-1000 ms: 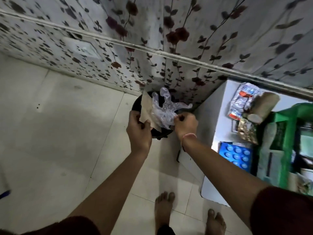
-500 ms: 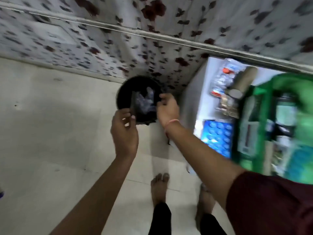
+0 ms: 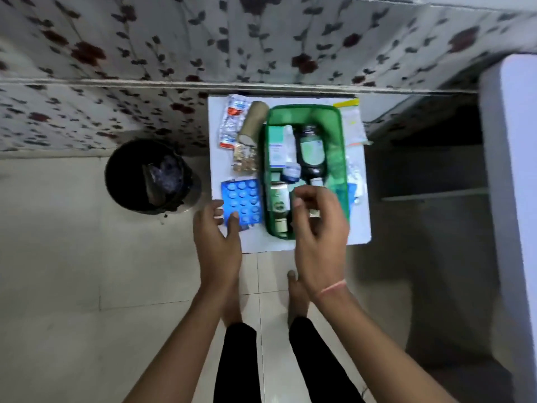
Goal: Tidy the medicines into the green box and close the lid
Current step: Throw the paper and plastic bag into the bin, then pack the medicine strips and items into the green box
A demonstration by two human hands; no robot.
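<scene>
Now that the wrapper we held lies in the black bin (image 3: pixel 151 175), our left hand (image 3: pixel 218 228) reaches empty, fingers spread, for the blue blister pack (image 3: pixel 241 202); our right hand (image 3: pixel 319 219) hovers loosely curled, holding nothing, above the green box (image 3: pixel 305 112), lid unshut, on the worktop (image 3: pixel 360 228).

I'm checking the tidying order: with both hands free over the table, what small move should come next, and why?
Probably close the left hand on the blue blister pack: its fingertips already touch the pack's near edge, the pack lies outside the green box, and the right hand hovers empty over the box.
</scene>
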